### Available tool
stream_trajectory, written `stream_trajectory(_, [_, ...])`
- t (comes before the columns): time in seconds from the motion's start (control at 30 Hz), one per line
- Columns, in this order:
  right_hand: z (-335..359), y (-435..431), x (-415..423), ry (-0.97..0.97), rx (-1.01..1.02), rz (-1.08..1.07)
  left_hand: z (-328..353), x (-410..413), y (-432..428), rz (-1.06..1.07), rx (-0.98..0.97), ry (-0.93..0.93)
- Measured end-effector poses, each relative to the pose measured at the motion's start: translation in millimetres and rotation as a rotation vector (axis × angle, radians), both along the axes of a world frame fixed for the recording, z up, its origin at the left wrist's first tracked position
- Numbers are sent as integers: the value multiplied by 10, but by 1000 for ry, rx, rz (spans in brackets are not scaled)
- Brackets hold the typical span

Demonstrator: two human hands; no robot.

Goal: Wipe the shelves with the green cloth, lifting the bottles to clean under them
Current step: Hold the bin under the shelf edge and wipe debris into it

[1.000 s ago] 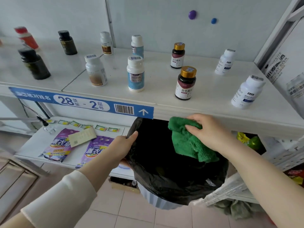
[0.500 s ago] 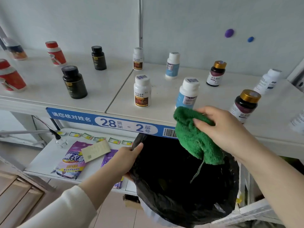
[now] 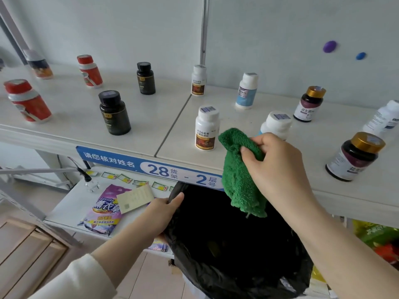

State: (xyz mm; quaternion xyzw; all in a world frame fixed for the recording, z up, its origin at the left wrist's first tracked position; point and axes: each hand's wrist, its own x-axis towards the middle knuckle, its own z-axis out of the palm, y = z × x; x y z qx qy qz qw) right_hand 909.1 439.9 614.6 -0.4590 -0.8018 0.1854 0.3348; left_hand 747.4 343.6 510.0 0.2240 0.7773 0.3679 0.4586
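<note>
- Head view, right hand (image 3: 278, 169): thumb and curled fingers pinch the upper fold of a green terry cloth (image 3: 239, 180). The cloth hangs free above the mouth of a black plastic bin bag (image 3: 226, 255), in front of the edge of the white upper shelf (image 3: 151, 117).
- Left hand (image 3: 159, 214): fingers curl round the bag's near-left rim, with the thumb laid along the top of it; the mouth stands open.
- Bag interior: dark throughout; contents cannot be told.
- Bottles on the upper shelf, all upright and capped, contents hidden:
  - a white plastic bottle with a brown label (image 3: 206, 130), just left of the cloth;
  - a white bottle with a pale blue label (image 3: 277, 124), partly behind the right hand;
  - a dark bottle with a gold cap (image 3: 354, 156), to the right;
  - a black bottle with a black cap (image 3: 114, 113) and a red bottle with a grey band (image 3: 26, 102), to the left.
- A second row of like bottles stands nearer the wall.
- Barcode stickers sit on several caps; the bottle labels carry Chinese text too small to read surely.
- Blue label strip (image 3: 133, 162) on the shelf edge: "请您核对姓名", then "28 货架 - 2 层号".
- Lower shelf (image 3: 64, 212): a purple pouch (image 3: 103, 210) printed "Lavender" and "薰衣草", with a beige card (image 3: 135, 198) lying on it.
</note>
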Motion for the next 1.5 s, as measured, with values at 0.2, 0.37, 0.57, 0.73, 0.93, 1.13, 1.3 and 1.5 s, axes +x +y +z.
stream_trajectory(0.2, [28, 243, -297, 55, 27, -99, 38, -124, -42, 43, 14, 21])
stream_trajectory(0.37, [-71, 372, -530, -10, -73, -200, 40, -271, -75, 40, 17, 13])
stream_trajectory(0.57, [-138, 375, -761, 42, -169, -195, 61, -412, -72, 0, 1, 16])
stream_trajectory(0.73, [-95, 370, -879, 34, -160, -144, 86, -493, -24, -17, -2, 18])
stream_trajectory(0.93, [284, 863, -986, 36, -6, -420, 29, -623, 19, -16, -2, 22])
stream_trajectory(1.13, [-122, 1554, -1225, -126, -267, -357, -74, -700, 85, -33, -13, 7])
stream_trajectory(1.3, [-208, 1595, -1276, -145, -303, -116, -195, -787, 92, -76, -43, 38])
stream_trajectory(1.5, [-258, 1429, -1186, -194, -272, -23, -185, -780, 117, -77, -26, 47])
